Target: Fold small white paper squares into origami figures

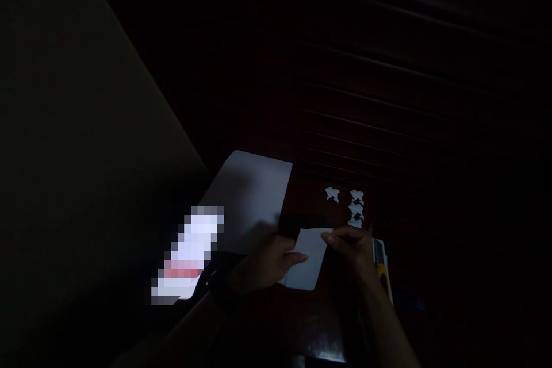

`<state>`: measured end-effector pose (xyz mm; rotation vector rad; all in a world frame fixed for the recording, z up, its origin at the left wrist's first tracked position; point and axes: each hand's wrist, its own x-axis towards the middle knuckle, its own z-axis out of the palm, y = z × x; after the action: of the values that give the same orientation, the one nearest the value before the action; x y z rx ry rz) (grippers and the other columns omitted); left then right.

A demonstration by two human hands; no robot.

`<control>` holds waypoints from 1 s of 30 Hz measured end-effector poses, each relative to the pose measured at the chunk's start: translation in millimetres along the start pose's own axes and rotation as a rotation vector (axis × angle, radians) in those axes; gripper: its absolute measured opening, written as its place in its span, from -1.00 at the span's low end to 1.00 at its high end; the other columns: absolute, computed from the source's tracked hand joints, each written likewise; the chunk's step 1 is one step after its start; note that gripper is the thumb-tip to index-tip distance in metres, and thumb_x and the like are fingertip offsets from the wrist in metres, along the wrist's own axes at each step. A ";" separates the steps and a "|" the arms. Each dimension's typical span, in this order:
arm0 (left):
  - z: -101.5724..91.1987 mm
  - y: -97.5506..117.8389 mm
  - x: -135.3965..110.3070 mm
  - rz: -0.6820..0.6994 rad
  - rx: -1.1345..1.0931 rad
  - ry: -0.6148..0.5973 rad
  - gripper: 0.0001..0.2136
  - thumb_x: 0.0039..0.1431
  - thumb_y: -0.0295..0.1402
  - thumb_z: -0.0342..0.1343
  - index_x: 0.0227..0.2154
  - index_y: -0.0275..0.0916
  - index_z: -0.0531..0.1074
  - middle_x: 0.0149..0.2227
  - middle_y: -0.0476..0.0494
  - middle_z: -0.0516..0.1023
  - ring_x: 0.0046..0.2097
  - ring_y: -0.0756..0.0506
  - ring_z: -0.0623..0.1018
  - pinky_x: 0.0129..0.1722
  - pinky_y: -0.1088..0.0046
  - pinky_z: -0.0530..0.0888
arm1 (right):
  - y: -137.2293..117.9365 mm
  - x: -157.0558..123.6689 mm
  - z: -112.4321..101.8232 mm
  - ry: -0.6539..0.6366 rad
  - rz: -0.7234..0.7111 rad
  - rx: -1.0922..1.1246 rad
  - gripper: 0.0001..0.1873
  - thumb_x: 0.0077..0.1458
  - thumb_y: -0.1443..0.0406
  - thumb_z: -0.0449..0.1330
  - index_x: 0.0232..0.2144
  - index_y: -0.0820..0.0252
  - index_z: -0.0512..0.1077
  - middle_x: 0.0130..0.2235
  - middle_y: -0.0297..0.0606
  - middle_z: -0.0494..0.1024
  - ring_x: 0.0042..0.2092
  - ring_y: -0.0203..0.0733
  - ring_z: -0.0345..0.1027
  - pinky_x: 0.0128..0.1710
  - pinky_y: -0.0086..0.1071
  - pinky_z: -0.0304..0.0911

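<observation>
Between my two hands is a small white sheet of paper [307, 261], its upper edge slightly curved. My left hand [273, 259] grips its left side, thumb lying on top and the other fingers out of sight beneath. At the top right corner, my right hand [351, 244] pinches the paper between thumb and finger. Several small folded white paper figures [356, 207] lie just beyond my right hand, most in a column and one apart to the left. A large white sheet [254, 195] rests on the dark table behind my left hand.
A lit phone-like screen [192, 256], pixelated, glows at the left beside my left forearm. A yellow-handled cutter [382, 276] lies right of my right wrist on something pale. The dark glossy table [319, 322] ends near the bottom. A plain wall [86, 126] rises at the left.
</observation>
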<state>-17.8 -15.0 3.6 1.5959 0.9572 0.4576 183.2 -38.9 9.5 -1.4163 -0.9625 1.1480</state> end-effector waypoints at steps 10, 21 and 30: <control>-0.8 -7.1 5.1 0.070 0.025 -0.135 -0.72 0.12 -0.19 0.07 -0.51 -0.33 0.42 -0.52 0.01 0.36 -0.46 0.03 0.31 -0.52 0.57 0.19 | 10.1 3.5 7.0 0.107 0.072 0.195 -0.82 -0.22 0.26 0.38 -0.64 0.20 0.47 -0.60 -0.36 0.48 -0.53 -0.26 0.30 -0.48 -0.38 0.20; -2.6 -2.3 6.4 0.091 -0.101 -0.232 -0.80 0.09 -0.28 0.11 -0.51 -0.33 0.38 -0.52 0.04 0.31 -0.46 0.06 0.27 -0.51 0.58 0.19 | 17.9 7.1 6.7 0.086 0.053 0.039 -0.69 -0.20 0.16 0.38 -0.69 0.21 0.38 -0.64 -0.41 0.41 -0.57 -0.30 0.23 -0.51 -0.41 0.14; -2.8 -2.7 7.4 0.055 -0.240 -0.212 -0.83 0.10 -0.29 0.10 -0.44 -0.32 0.44 -0.48 0.00 0.41 -0.45 0.04 0.34 -0.47 0.56 0.25 | 9.1 9.2 9.6 -0.020 0.019 -0.073 -0.64 -0.05 0.03 0.23 -0.56 0.22 0.42 -0.54 -0.31 0.44 -0.50 -0.25 0.26 -0.48 -0.42 0.16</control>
<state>-16.4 -7.5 0.3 1.4227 0.6732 0.4156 175.8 -29.3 -1.1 -1.4775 -1.0161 1.1533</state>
